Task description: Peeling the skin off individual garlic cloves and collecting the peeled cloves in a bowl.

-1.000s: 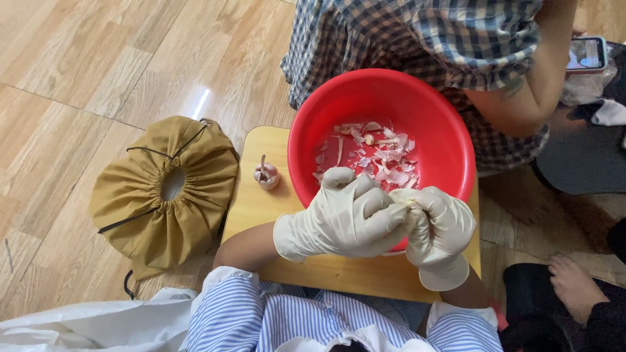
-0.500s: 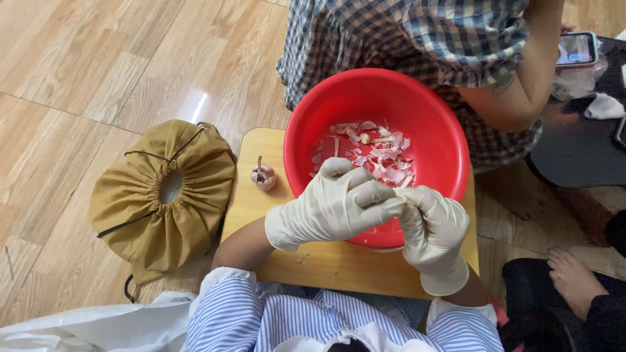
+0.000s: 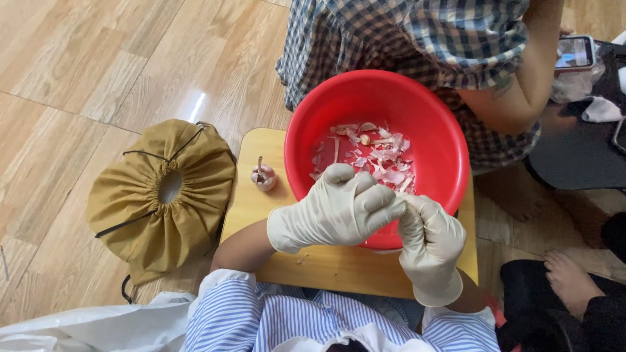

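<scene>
While gloved fingertips (image 3: 399,203) meet, both hands hover over the red bowl (image 3: 443,130).

Glossy red plastic bowl (image 3: 450,150); smooth pale wood board (image 3: 251,202); matt cloth bag (image 3: 163,195); latex-gloved fingers (image 3: 385,199).

Two gloved hands meet over the near rim of one red bowl (image 3: 443,130): the left hand (image 3: 339,212) and the right hand (image 3: 427,238), fingertips touching. Whatever they pinch is too small to count. One whole garlic bulb (image 3: 264,176) sits just left of the left hand, on one wooden board (image 3: 326,267). One tan drawstring bag (image 3: 163,195) lies farther left. Beyond the hands, the bowl holds many loose garlic skins (image 3: 381,160), too jumbled to count. One phone (image 3: 574,52) shows far beyond the right hand.
</scene>
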